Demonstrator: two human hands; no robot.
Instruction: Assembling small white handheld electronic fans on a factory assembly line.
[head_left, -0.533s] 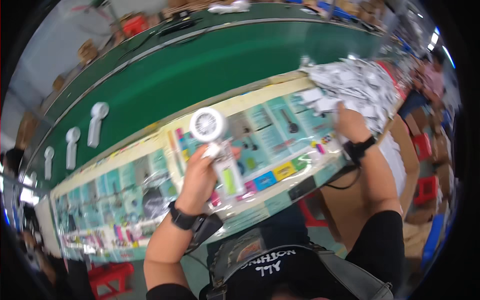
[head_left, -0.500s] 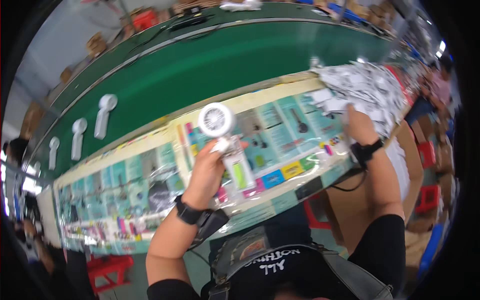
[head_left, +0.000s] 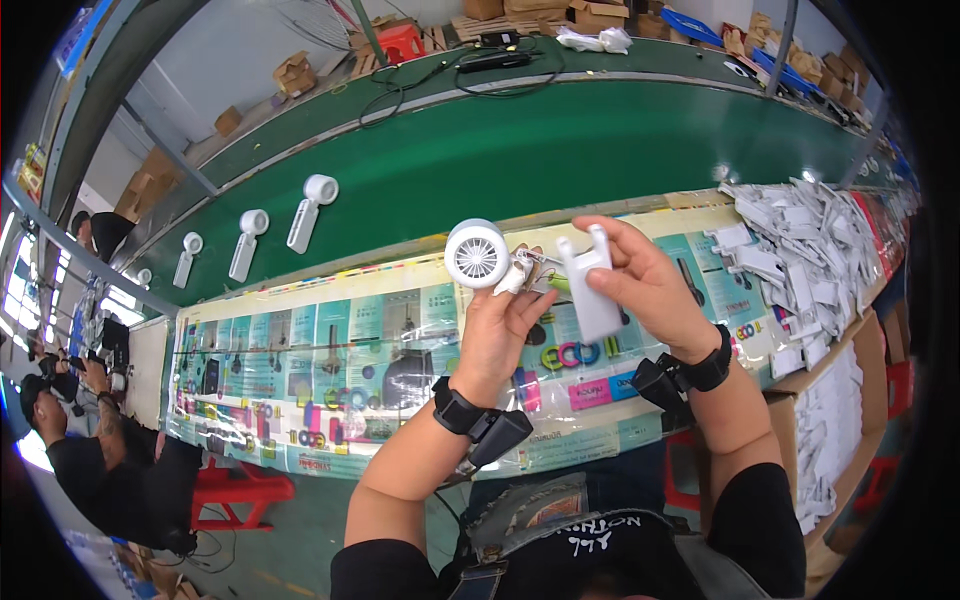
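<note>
A white handheld fan (head_left: 476, 254) with a round grille is gripped in my left hand (head_left: 490, 338), fingers closed around its neck. Its handle is uncovered, so wiring and a green cell show, partly hidden by fingers and cover. Between thumb and fingers, my right hand (head_left: 655, 295) pinches a white plastic handle cover (head_left: 593, 296) with two prongs at its top. The cover is beside the fan's bare handle, its left edge overlapping it in view; contact cannot be made out. A heap of similar white covers (head_left: 785, 245) lies on the worktable to the right.
Several whole white fans (head_left: 313, 213) lie on the green conveyor belt (head_left: 560, 130) at left. A printed, plastic-covered worktable (head_left: 330, 375) runs below my hands. White parts fill a cardboard box (head_left: 778, 440) at right. A red stool (head_left: 240, 492) and a seated person (head_left: 85, 430) are at left.
My right hand has come from the heap toward the fan and now holds a handle cover. My left hand still holds the fan, its bare handle now turned toward the right. The view has shifted.
</note>
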